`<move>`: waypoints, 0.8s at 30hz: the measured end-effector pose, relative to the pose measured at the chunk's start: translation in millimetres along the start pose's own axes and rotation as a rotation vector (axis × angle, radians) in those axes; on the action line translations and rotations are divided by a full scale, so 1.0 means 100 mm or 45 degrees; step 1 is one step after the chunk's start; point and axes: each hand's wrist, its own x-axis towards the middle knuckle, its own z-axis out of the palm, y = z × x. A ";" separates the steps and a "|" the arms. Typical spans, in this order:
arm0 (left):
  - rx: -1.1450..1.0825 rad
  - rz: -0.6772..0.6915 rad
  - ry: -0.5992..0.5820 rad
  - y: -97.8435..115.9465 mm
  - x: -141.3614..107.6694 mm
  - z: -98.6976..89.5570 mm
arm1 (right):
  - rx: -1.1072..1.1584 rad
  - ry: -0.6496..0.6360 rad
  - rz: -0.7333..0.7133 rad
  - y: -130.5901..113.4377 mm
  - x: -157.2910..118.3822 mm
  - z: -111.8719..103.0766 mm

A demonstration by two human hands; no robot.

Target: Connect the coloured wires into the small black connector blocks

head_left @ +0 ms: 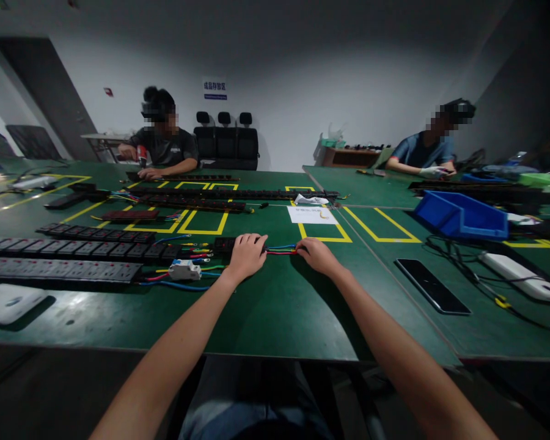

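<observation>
My left hand lies over the right end of a short black socket strip, its fingers curled round it on the green table. Red, green and blue wires run from that end to my right hand, which is closed in a pinch on their tips. The fingertips partly hide the wire ends. Left of my hands lie long black socket strips, a grey-faced socket strip and a white circuit breaker with coloured wires.
A smartphone, a blue bin, a white power bank and black cables lie to the right. White paper lies beyond my hands. Across the table, one person holds a power tool; another person works at right.
</observation>
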 end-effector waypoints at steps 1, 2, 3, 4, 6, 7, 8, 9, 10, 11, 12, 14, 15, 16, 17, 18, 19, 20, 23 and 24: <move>-0.001 -0.001 0.002 0.00 0.00 0.00 | 0.000 0.000 0.005 -0.01 0.00 0.00; -0.001 -0.002 0.002 0.00 0.00 0.00 | 0.001 0.000 0.010 -0.02 0.00 -0.01; -0.002 -0.004 0.000 0.00 0.00 0.00 | 0.002 0.001 0.016 -0.03 0.00 -0.01; -0.002 -0.006 -0.002 0.00 0.00 0.00 | -0.001 0.005 0.022 -0.04 0.00 -0.01; -0.004 -0.009 -0.005 0.00 0.00 0.01 | -0.021 0.014 0.034 -0.06 0.00 -0.01; -0.005 -0.010 -0.005 -0.01 0.00 0.02 | -0.037 0.017 0.040 -0.07 0.00 -0.01; -0.006 -0.011 -0.004 -0.01 0.01 0.02 | -0.053 0.019 0.045 -0.07 0.00 -0.01; -0.007 -0.012 -0.003 -0.01 0.01 0.02 | -0.063 0.020 0.049 -0.08 -0.01 -0.01; -0.008 -0.012 -0.003 -0.01 0.01 0.02 | -0.066 0.021 0.051 -0.09 -0.01 -0.02; -0.009 -0.010 -0.003 -0.01 0.01 0.02 | -0.061 0.023 0.050 -0.10 -0.02 -0.02; -0.008 -0.007 -0.003 0.00 0.00 0.01 | -0.051 0.025 0.045 -0.10 -0.02 -0.03; -0.001 -0.007 -0.002 0.00 0.00 0.00 | -0.030 0.037 0.029 -0.10 -0.03 -0.03; 0.005 -0.008 -0.001 0.00 0.00 -0.01 | -0.024 0.044 0.018 -0.10 -0.03 -0.03; 0.010 -0.011 -0.001 0.01 0.00 -0.01 | -0.025 0.049 0.004 -0.09 -0.03 -0.02; 0.013 -0.013 -0.002 0.01 0.00 -0.01 | -0.039 0.051 -0.008 -0.08 -0.03 -0.01; 0.014 -0.013 -0.005 0.01 0.00 -0.01 | -0.063 0.049 -0.017 -0.06 -0.03 0.01; 0.014 -0.012 -0.007 0.01 0.00 -0.01 | -0.096 0.042 -0.021 -0.04 -0.02 0.02; 0.012 -0.010 -0.010 0.01 0.00 -0.01 | -0.134 0.032 -0.017 -0.02 -0.02 0.04; 0.009 -0.010 -0.005 0.00 0.00 0.01 | -0.188 0.006 0.010 0.03 -0.01 0.07; 0.008 -0.011 -0.001 0.00 0.00 0.01 | -0.180 0.002 0.015 0.03 -0.01 0.07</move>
